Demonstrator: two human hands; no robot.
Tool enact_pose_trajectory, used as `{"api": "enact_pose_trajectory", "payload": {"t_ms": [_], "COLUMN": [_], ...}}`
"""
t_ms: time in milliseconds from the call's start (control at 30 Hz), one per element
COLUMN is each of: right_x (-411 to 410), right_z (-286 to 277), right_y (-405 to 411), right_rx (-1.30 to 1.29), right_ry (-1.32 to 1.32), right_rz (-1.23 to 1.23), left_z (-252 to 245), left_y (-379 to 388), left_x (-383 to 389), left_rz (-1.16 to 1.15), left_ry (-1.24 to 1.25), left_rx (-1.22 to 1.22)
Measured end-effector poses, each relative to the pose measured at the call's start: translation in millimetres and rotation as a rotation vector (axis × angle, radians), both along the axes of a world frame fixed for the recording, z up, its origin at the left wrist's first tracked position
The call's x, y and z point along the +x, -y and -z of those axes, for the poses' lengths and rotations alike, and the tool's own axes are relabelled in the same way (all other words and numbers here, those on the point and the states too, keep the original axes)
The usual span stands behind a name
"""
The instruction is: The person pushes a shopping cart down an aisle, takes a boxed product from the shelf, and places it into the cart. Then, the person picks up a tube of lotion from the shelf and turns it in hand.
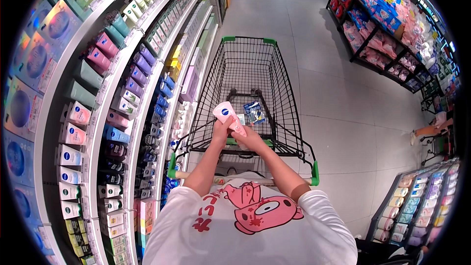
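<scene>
Both my hands hold a pink and white Nivea squeeze tube [227,113] above the near end of a black wire shopping cart [290,112] with green corners. My left hand [221,129] grips the tube's left side, its thumb across the front. My right hand [249,139] closes around the tube's lower right end. Beneath, in the cart's basket, lies a blue packet [254,112], with a small pale item [241,118] beside it, partly hidden by the tube. The cart's handle [182,175] runs in front of my body, below my forearms.
Shelves [121,62] of tubes, bottles and boxes line the left side, close to the cart. At the upper right stands a black rack [362,49] of red bottles and bagged goods. Another display [382,195] is at the lower right. Other people's legs [428,131] show at right and top.
</scene>
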State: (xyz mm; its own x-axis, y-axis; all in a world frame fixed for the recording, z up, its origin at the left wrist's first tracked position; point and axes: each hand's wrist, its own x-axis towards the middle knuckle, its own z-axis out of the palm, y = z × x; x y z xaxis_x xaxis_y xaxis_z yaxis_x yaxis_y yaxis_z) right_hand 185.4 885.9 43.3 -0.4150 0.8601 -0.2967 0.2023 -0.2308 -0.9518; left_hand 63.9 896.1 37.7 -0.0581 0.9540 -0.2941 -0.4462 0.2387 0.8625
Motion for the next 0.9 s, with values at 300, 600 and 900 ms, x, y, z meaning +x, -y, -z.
{"api": "enact_pose_trajectory", "payload": {"t_ms": [300,600,900], "right_x": [2,4,1], "right_z": [-4,17,18], "right_y": [-5,-5,-5], "right_rx": [-0.256,0.037,-0.06], "right_ry": [-0.235,-0.078,-0.174], "right_rz": [0.025,0.1,0.097], "left_z": [-4,-3,-4], "left_y": [-2,1,5], "left_x": [-1,4,4], "left_rz": [-0.014,0.126,0.193], "left_ry": [0.057,0.108,-0.278], "left_rx": [0.0,-0.025,-0.123]}}
